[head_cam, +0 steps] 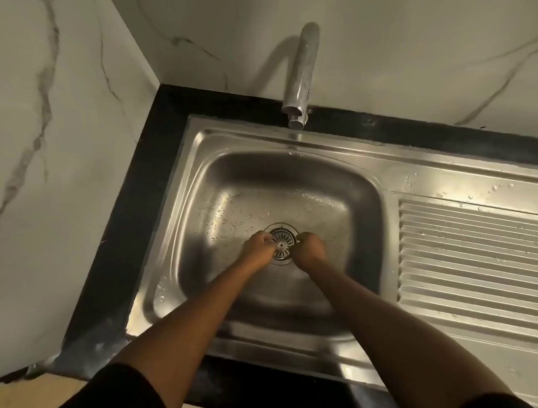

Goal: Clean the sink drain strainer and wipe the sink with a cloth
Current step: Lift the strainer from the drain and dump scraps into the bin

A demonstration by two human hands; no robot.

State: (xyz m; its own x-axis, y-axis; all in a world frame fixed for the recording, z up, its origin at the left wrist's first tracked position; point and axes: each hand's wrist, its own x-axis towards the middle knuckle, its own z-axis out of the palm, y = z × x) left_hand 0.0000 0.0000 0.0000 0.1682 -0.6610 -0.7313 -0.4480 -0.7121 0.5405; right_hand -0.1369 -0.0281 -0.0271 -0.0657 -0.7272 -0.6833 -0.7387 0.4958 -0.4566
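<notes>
A round metal drain strainer (281, 243) with radial slots sits in the drain at the bottom of the stainless steel sink (324, 187). My left hand (258, 248) is curled at the strainer's left edge, fingertips touching its rim. On the right edge rests my right hand (310, 250), fingers bent onto the rim. Both hands pinch the strainer from opposite sides. Water droplets dot the basin floor. No cloth is in view.
A chrome tap (301, 78) juts over the basin's back edge. A ribbed draining board (474, 265) lies to the right. Black countertop (125, 228) frames the sink, with marble-patterned walls (49, 132) at left and behind.
</notes>
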